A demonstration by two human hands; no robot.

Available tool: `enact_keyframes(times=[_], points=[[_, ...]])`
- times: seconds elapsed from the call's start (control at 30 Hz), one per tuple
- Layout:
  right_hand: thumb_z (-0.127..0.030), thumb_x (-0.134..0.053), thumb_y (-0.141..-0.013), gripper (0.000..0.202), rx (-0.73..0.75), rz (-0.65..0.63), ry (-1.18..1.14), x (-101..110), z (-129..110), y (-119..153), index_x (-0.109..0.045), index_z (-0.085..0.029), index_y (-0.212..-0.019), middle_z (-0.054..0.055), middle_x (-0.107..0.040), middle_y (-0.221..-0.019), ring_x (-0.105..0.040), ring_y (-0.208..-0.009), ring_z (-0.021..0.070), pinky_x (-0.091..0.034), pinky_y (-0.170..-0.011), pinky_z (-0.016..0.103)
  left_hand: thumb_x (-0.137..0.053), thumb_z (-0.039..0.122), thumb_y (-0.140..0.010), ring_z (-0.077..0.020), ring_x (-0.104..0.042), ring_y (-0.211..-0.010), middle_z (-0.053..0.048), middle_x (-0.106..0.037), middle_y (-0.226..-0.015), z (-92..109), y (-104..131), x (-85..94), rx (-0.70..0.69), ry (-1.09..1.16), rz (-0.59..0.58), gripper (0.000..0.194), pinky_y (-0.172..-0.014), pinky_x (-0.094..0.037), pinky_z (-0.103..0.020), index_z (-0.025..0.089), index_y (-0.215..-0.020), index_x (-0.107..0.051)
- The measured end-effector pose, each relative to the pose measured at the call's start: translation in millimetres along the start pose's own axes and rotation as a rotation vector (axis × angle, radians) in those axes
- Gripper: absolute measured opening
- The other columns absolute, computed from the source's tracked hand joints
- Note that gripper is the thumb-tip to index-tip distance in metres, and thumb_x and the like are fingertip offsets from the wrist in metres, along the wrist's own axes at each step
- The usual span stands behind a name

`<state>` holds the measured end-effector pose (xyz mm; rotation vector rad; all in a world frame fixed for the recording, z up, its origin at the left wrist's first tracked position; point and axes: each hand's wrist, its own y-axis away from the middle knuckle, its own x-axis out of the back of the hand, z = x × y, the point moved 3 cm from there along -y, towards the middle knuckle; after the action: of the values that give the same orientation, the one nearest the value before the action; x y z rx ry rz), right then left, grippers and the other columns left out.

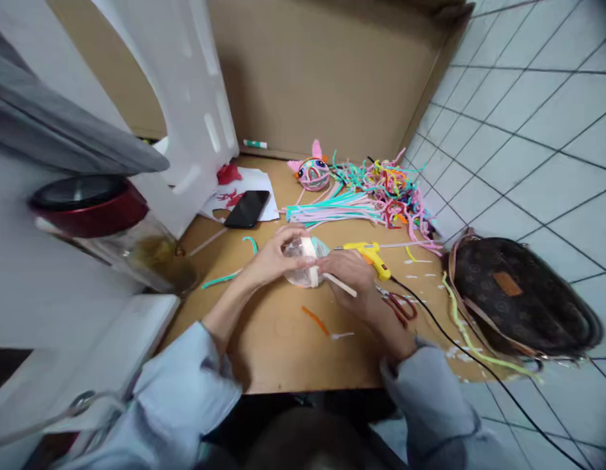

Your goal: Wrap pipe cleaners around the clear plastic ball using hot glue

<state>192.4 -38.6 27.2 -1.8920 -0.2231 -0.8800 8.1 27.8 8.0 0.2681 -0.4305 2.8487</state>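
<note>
Because the brown table (278, 365) is the work place, the big things sit near its sides, maybe to leave room. On the right is a brown bag (528, 300); its inside does not show. On the left, a clear jar (136, 241) holds something yellow-brown. Close together, the left hand (278, 254) grips the clear ball (297, 279) mid-table, seemingly to keep it still, while the right hand (351, 274) pinches at its right side. A yellow glue gun (368, 249) lies just right, likely for easy reach. Under the right fingers, a white strip (342, 285) sticks out.

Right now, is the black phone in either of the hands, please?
No, the left hand and right hand are at the clear ball, and the phone lies apart.
</note>
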Motion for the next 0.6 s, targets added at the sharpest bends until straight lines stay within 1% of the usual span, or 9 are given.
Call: enact_keyframes(times=[0.13, 0.27, 0.37, 0.43, 0.5, 0.6], points=[[-0.008, -0.049, -0.090, 0.022, 0.002, 0.011, 0.001, 2.8, -0.1, -1.9, -0.063, -0.023, -0.099, 0.004, -0.077, -0.098, -0.070, -0.096, 0.0191, -0.049, -0.082, 0.036, -0.088, 0.057, -0.053, -0.0337, -0.056, -0.126, -0.015, -0.063, -0.130, 2.2, 2.2, -0.5, 0.005, -0.008, -0.006, 0.065, -0.109, -0.042, -0.044, 0.017, -0.101, -0.071], [-0.008, -0.049, -0.090, 0.022, -0.009, 0.020, -0.007, 2.6, -0.1, -1.8, -0.064, -0.024, -0.097, 0.004, -0.077, -0.097, -0.070, -0.097, 0.0191, -0.050, -0.084, 0.036, -0.086, 0.058, -0.056, -0.0320, -0.063, -0.113, -0.013, -0.069, -0.120, 1.4, 4.7, 0.0, 0.061, -0.030, -0.006, 0.070, -0.102, -0.047, -0.044, 0.016, -0.109, -0.070], [-0.008, -0.050, -0.090, 0.022, -0.011, 0.013, -0.003, 1.0, 0.8, -1.1, -0.063, -0.024, -0.097, 0.004, -0.077, -0.096, -0.070, -0.096, 0.0190, -0.050, -0.085, 0.037, -0.086, 0.057, -0.057, -0.0307, -0.064, -0.109, -0.012, -0.070, -0.118, 0.0, 5.9, 0.6, 0.088, -0.043, -0.012, 0.072, -0.099, -0.048, -0.043, 0.016, -0.113, -0.067], [-0.007, -0.050, -0.090, 0.023, 0.000, 0.018, -0.007, 0.3, 1.4, -0.7, -0.063, -0.023, -0.098, 0.004, -0.077, -0.097, -0.070, -0.097, 0.0190, -0.050, -0.085, 0.037, -0.086, 0.055, -0.058, -0.0296, -0.064, -0.111, -0.012, -0.069, -0.120, 0.5, 6.2, 0.7, 0.061, -0.025, -0.021, 0.073, -0.099, -0.048, -0.042, 0.017, -0.117, -0.064], [-0.006, -0.050, -0.089, 0.023, 0.012, 0.026, -0.014, 0.1, 1.7, -0.6, -0.063, -0.023, -0.098, 0.004, -0.076, -0.098, -0.070, -0.097, 0.0188, -0.050, -0.086, 0.036, -0.086, 0.052, -0.061, -0.0277, -0.063, -0.112, -0.011, -0.067, -0.122, 2.2, 6.6, 0.9, 0.006, -0.005, -0.025, 0.073, -0.100, -0.048, -0.040, 0.018, -0.120, -0.060], [-0.005, -0.051, -0.089, 0.022, 0.017, 0.040, -0.012, 0.7, 1.2, -1.1, -0.063, -0.023, -0.098, 0.004, -0.077, -0.098, -0.070, -0.096, 0.0185, -0.049, -0.085, 0.035, -0.083, 0.051, -0.066, -0.0252, -0.064, -0.107, -0.010, -0.067, -0.119, 4.5, 7.5, 0.9, -0.037, -0.020, -0.035, 0.065, -0.097, -0.049, -0.039, 0.020, -0.119, -0.060]])
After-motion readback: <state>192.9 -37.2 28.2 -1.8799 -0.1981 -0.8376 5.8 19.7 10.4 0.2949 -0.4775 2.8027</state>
